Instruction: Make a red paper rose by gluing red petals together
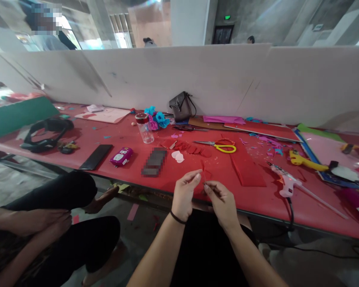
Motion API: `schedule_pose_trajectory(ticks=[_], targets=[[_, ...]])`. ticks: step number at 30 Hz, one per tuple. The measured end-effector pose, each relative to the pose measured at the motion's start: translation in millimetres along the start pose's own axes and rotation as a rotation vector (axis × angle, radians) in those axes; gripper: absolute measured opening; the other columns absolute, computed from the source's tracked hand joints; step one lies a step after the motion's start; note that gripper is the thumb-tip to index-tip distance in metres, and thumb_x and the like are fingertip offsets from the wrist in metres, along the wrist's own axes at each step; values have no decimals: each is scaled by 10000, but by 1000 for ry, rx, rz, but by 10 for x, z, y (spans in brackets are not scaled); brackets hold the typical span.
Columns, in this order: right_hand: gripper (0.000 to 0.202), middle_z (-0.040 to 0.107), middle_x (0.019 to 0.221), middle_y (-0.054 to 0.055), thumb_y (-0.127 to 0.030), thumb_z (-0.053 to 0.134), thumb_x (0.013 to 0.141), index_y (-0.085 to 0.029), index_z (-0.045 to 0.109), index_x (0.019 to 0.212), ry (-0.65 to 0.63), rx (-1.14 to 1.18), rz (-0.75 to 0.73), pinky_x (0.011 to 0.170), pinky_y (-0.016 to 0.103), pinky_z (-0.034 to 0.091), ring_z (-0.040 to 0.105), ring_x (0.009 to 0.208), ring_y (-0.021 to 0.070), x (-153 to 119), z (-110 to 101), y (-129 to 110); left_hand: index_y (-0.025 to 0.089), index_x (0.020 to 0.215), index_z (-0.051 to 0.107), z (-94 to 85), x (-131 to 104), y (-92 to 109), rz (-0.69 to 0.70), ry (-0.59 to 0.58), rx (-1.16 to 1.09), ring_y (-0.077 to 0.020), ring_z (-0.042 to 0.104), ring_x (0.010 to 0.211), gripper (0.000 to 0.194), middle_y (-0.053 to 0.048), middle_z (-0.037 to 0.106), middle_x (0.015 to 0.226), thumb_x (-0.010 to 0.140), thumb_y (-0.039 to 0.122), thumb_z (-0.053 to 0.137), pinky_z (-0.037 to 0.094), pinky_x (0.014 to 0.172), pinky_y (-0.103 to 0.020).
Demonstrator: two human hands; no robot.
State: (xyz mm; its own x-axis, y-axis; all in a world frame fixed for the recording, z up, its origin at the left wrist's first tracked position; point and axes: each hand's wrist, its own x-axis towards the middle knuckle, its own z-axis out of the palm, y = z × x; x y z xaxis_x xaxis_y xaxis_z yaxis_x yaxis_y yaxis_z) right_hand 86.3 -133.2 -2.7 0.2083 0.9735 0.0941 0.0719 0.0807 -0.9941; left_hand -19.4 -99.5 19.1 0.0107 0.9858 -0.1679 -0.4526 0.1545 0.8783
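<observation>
My left hand (182, 196) is closed, its thumb and forefinger pinching a thin red paper piece (202, 167) on a narrow stem. At the lower end of that stem, my right hand (224, 202) pinches with thumb and fingertips. Both hands are just above the near edge of the red table (179, 184). Beyond them lie red paper petals (192, 149), pale pink paper petals (177, 156) and scissors (225, 148) with yellow and red handles. A folded red paper sheet (247, 170) is to the right of my hands.
A pink glue gun (284, 180) and a yellow-handled tool (307, 162) lie right. Leftward are a phone (154, 161), a purple case (121, 156), a clear jar (144, 129) and paper flowers (159, 118). A seated person's hands (52, 223) rest at left. A white partition (179, 75) stands behind.
</observation>
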Motion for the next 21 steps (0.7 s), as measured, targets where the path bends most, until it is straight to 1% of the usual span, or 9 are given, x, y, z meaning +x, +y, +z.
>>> schedule_pose_trajectory(ticks=[2, 5, 9, 13, 17, 21], targets=[[219, 669, 716, 30, -413, 621, 777, -203, 667, 819, 10, -28, -15, 692, 303, 479, 604, 695, 178, -2, -11, -28, 148, 789, 742, -33, 39, 78, 65, -3, 26, -144, 590, 871, 192, -64, 695, 897, 641, 270, 747, 428, 854, -258], [206, 652, 685, 22, -403, 612, 780, -207, 674, 781, -6, -70, -37, 666, 296, 468, 585, 665, 173, -12, -12, -43, 144, 730, 729, -77, 98, 137, 65, -49, 15, -135, 580, 835, 167, -48, 678, 848, 613, 258, 765, 422, 853, -258], [206, 616, 620, 2, -394, 597, 787, -215, 698, 802, -41, -101, -40, 618, 286, 447, 553, 604, 161, -23, -6, -29, 141, 677, 704, -128, 130, 120, 48, -110, -18, -121, 561, 799, 156, -28, 655, 795, 591, 246, 781, 416, 839, -254], [214, 575, 600, -8, -400, 594, 789, -216, 701, 814, -93, -86, -6, 586, 273, 410, 513, 580, 145, -20, -14, -14, 147, 673, 698, -169, 116, 105, 79, -184, -7, -144, 557, 867, 149, -36, 651, 830, 616, 267, 767, 396, 895, -280], [233, 494, 547, -32, -423, 628, 746, -201, 680, 795, -193, 70, 103, 510, 247, 347, 438, 526, 116, -3, -23, -27, 145, 677, 697, -188, 83, 138, 80, -230, 5, -156, 548, 919, 138, -46, 643, 880, 641, 267, 749, 369, 943, -299], [282, 428, 485, -57, -457, 697, 658, -190, 648, 736, -269, 227, 245, 448, 221, 269, 356, 463, 85, 16, -30, -64, 143, 650, 687, -190, 58, 169, 63, -284, -5, -149, 552, 896, 109, -41, 637, 869, 645, 233, 748, 373, 928, -299]])
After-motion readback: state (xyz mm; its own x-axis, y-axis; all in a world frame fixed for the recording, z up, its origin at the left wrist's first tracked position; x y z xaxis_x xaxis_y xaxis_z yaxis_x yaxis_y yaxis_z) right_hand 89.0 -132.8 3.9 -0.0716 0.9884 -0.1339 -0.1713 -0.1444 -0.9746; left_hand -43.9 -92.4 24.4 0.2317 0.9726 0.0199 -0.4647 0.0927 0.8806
